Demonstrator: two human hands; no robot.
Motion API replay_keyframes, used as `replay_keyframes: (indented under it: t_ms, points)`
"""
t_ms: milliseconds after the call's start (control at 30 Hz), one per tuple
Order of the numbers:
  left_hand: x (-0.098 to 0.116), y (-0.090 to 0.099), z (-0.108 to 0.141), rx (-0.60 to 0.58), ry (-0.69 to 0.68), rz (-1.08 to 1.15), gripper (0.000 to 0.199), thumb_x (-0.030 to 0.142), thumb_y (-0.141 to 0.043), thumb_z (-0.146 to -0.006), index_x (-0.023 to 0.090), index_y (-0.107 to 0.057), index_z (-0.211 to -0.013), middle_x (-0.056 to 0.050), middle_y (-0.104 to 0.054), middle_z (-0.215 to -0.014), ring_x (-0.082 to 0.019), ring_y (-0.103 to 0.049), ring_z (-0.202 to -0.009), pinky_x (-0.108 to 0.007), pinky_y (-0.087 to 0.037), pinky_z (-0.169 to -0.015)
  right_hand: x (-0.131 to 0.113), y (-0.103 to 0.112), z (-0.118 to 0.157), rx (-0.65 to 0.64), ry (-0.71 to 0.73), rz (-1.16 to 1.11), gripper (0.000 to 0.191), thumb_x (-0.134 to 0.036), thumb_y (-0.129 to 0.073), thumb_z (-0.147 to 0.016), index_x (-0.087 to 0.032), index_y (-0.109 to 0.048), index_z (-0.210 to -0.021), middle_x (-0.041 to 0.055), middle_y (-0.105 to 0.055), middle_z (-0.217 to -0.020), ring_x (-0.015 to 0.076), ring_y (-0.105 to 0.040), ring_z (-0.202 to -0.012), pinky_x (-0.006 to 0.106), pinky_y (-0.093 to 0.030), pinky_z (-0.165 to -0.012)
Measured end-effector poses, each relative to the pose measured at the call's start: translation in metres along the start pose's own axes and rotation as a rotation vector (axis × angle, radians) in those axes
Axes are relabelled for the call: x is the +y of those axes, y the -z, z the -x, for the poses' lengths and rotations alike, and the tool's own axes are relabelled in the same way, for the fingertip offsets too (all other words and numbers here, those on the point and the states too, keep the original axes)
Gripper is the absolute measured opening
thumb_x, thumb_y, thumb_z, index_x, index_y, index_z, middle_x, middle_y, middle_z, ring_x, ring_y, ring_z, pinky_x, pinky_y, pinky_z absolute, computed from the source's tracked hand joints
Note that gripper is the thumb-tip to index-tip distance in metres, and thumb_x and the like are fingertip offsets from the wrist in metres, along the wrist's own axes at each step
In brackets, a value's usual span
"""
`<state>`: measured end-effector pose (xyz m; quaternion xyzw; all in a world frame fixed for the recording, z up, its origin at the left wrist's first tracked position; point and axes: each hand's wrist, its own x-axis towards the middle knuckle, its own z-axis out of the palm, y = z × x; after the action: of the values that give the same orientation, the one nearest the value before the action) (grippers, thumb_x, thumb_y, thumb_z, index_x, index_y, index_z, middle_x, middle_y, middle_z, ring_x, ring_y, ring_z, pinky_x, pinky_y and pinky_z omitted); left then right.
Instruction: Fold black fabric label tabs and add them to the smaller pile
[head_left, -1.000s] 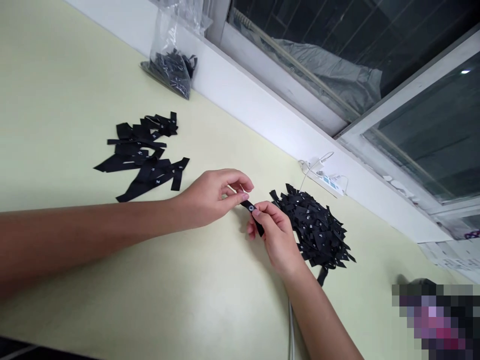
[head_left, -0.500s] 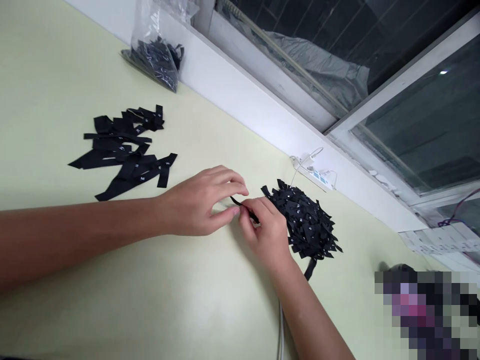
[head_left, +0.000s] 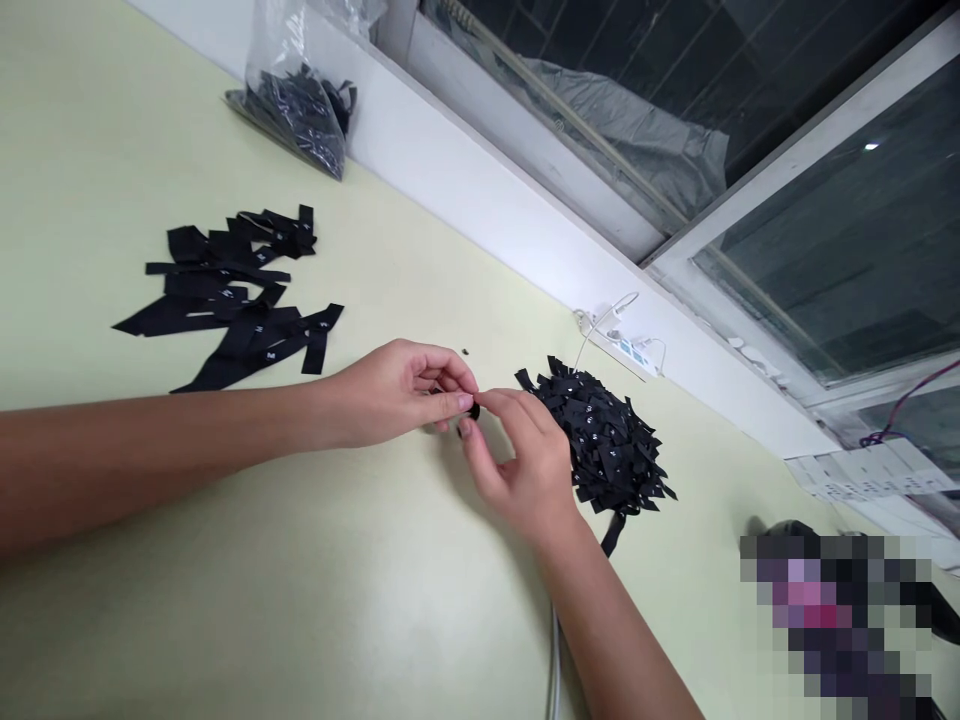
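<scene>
Near the middle of the table, a small black strip [head_left: 473,410] is pinched between the thumb and fingers of my left hand [head_left: 401,392]. My right hand [head_left: 525,460] meets it from the right, its forefinger at the strip and its thumb lower and apart from the forefinger. Much of the strip is hidden by my fingers. A dense heap of black strips with small white marks [head_left: 607,435] lies just right of my right hand. Beyond my left forearm, more black strips [head_left: 232,295] lie spread in loose overlapping rows.
A clear plastic bag of black pieces [head_left: 296,110] leans by the white ledge [head_left: 450,170]. A power strip [head_left: 626,345] with plugged cables sits behind the heap. A pale cable [head_left: 555,660] runs beside my right forearm. A tiny dark bit [head_left: 465,351] lies past my left hand.
My left hand has turned and closed on the strip, its fingers now curled. My right thumb and forefinger have parted. The view has shifted slightly, moving everything a little left.
</scene>
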<state>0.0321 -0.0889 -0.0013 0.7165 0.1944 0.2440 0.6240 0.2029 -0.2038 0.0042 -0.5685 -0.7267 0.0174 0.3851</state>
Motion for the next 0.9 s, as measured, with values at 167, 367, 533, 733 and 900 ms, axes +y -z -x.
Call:
replay_keyframes:
  t_ms: [167, 367, 533, 733, 900]
  points:
    - [-0.0016, -0.001, -0.0006, -0.003, 0.018, 0.044, 0.022, 0.037, -0.074, -0.086, 0.019, -0.069, -0.098, -0.003, -0.075, -0.091, -0.016, -0.073, -0.08, -0.033, -0.064, -0.076, 0.0033, -0.0026, -0.0014, -0.041, -0.442, -0.618, 0.019, -0.039, -0.066, -0.094, -0.023, -0.066, -0.104, 0.006, -0.073, -0.1, 0.0186, -0.069, -0.09, 0.035, -0.056, -0.084]
    - [-0.0042, -0.0021, -0.0013, 0.037, -0.002, -0.051, 0.02, 0.035, -0.075, -0.082, 0.02, -0.07, -0.095, -0.004, -0.077, -0.095, -0.019, -0.075, -0.089, -0.033, -0.062, -0.081, 0.0086, -0.0026, -0.0033, -0.119, -0.597, -0.721, 0.025, -0.043, -0.078, -0.082, -0.023, -0.068, -0.092, -0.0002, -0.066, -0.079, 0.0145, -0.06, -0.072, 0.029, -0.05, -0.067]
    - [-0.0024, -0.0024, -0.0012, 0.043, -0.005, -0.101, 0.024, 0.038, -0.076, -0.078, 0.02, -0.07, -0.092, -0.003, -0.076, -0.092, -0.019, -0.074, -0.091, -0.032, -0.061, -0.08, 0.0053, 0.0014, -0.0048, -0.166, -0.598, -0.688, 0.024, -0.042, -0.078, -0.081, -0.022, -0.065, -0.081, -0.0017, -0.061, -0.074, 0.0135, -0.055, -0.068, 0.029, -0.044, -0.064]
    - [-0.0043, 0.0011, -0.0014, 0.029, -0.027, -0.179, 0.026, 0.041, -0.071, -0.083, 0.021, -0.069, -0.1, -0.003, -0.074, -0.095, -0.019, -0.071, -0.091, -0.032, -0.059, -0.081, 0.0048, 0.0045, -0.0046, -0.175, -0.59, -0.715, 0.018, -0.036, -0.075, -0.084, -0.022, -0.065, -0.079, -0.0022, -0.063, -0.075, 0.0129, -0.056, -0.07, 0.028, -0.045, -0.068]
    - [0.0031, 0.0028, 0.0017, 0.255, -0.336, -0.704, 0.021, 0.036, -0.062, -0.09, 0.025, -0.074, -0.103, -0.004, -0.072, -0.101, -0.023, -0.065, -0.101, -0.038, -0.049, -0.093, 0.0068, 0.0006, -0.0039, -0.082, -0.594, -0.638, 0.018, -0.036, -0.073, -0.085, -0.022, -0.063, -0.08, -0.0021, -0.063, -0.075, 0.0133, -0.057, -0.068, 0.028, -0.045, -0.066]
